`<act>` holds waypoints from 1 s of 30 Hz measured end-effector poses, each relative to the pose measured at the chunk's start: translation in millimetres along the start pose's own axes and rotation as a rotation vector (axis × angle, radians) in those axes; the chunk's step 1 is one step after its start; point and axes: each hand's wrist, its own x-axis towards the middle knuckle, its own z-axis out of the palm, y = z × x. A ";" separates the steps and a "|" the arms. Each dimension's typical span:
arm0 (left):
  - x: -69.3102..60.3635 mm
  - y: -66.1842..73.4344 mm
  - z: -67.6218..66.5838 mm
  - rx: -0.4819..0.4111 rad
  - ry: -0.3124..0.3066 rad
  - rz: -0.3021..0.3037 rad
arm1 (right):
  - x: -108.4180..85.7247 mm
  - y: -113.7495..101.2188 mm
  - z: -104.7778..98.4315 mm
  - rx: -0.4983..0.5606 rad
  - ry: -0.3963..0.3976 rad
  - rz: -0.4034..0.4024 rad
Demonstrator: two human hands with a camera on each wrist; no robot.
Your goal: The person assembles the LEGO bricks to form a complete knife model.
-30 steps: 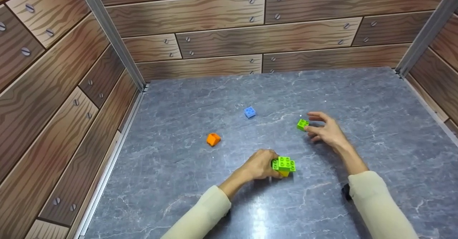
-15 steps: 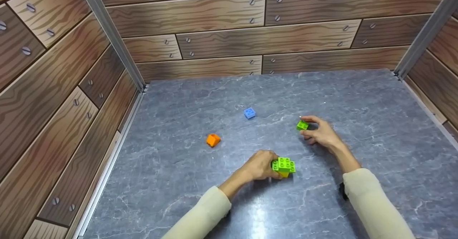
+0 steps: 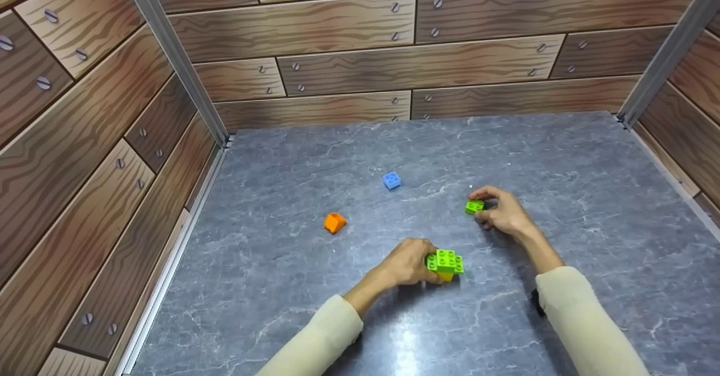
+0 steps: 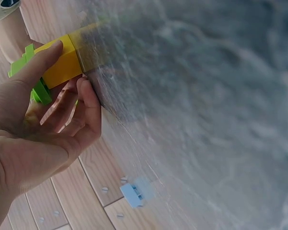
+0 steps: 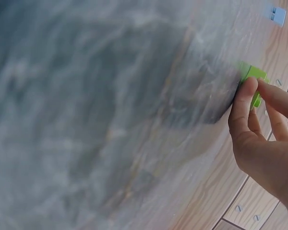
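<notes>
Left hand [image 3: 408,262] grips brick stack [image 3: 446,261]; farther out, right hand [image 3: 505,213] seemingly pinches green brick [image 3: 473,207].

The person's left hand [image 3: 409,263] grips with thumb [image 4: 47,58] and fingers [image 4: 90,108] curled, its forearm [image 3: 361,297] slanting inward. The right hand [image 3: 507,214], farther forward, pinches between thumb and fingers. Pale sleeves [image 3: 588,325] end short of both hands.

In the head view, the left hand [image 3: 409,262] partly hides the yellow brick [image 3: 446,277], and both sleeves [image 3: 585,319] run off the bottom edge. The tabletop [image 4: 221,105] blurs in both wrist views.
</notes>
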 end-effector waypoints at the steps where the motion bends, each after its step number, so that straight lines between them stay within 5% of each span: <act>1: -0.2 0.1 0.2 -0.006 -0.001 -0.004 | -0.6 -0.3 0.3 0.007 -0.004 0.001; 12: 0.0 0.6 -0.1 -0.010 0.014 -0.003 | -6.2 -8.9 4.2 0.126 -0.043 0.034; 30: 1.2 1.0 0.6 -0.015 0.011 -0.020 | -25.9 -20.2 1.9 0.167 -0.036 -0.057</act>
